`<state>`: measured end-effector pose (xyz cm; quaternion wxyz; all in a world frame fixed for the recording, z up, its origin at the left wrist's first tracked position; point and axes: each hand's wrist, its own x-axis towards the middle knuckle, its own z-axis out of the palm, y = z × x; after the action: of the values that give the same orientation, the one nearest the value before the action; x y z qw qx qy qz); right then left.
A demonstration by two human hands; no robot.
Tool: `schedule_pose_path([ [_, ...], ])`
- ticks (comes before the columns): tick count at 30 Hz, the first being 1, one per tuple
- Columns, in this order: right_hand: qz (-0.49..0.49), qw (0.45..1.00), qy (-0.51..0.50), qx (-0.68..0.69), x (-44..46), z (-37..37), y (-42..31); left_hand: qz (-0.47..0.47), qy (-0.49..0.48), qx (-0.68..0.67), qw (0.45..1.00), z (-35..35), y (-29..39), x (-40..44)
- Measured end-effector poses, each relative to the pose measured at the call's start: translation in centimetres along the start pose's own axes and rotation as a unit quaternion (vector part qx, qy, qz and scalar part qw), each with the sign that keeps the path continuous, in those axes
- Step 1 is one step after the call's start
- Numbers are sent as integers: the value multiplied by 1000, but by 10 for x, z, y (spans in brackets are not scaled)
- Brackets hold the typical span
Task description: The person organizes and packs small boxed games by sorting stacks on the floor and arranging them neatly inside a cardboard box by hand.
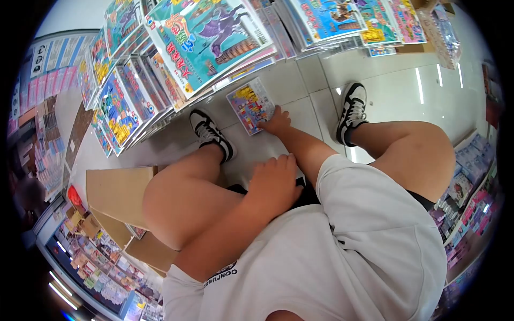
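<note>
Fingers of the left hand (272,183) bend half-curled mid-frame; I can't tell if they hold anything. Next, above, the right hand (276,121) grips a bright box (247,102) by its lower-right corner, maybe so its picture shows. Farther, stacked boxes (209,45) fill the top.

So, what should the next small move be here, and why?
Perhaps raise the colorful pack toward the displayed packages: the right hand grips its near corner, similarly bright packages sit just beyond it, and the left hand, near the lap, appears free to assist.
</note>
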<state>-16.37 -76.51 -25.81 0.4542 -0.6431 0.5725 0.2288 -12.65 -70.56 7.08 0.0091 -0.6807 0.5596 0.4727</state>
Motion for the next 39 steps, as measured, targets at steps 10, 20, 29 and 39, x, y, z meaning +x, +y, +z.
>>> schedule_pose_path([
  [10,-96,994,-33,-27,31,50,-40,-43,74,55,995,16,-7,-16],
  [20,-54,943,-200,260,83,54,-38,-52,72,-26,996,1,-10,-9],
  [29,-67,980,-133,134,48,31,-41,-14,45,-33,998,-4,-7,-9],
  [39,11,843,-326,429,38,11,-33,-13,144,-12,989,11,-6,-9],
])
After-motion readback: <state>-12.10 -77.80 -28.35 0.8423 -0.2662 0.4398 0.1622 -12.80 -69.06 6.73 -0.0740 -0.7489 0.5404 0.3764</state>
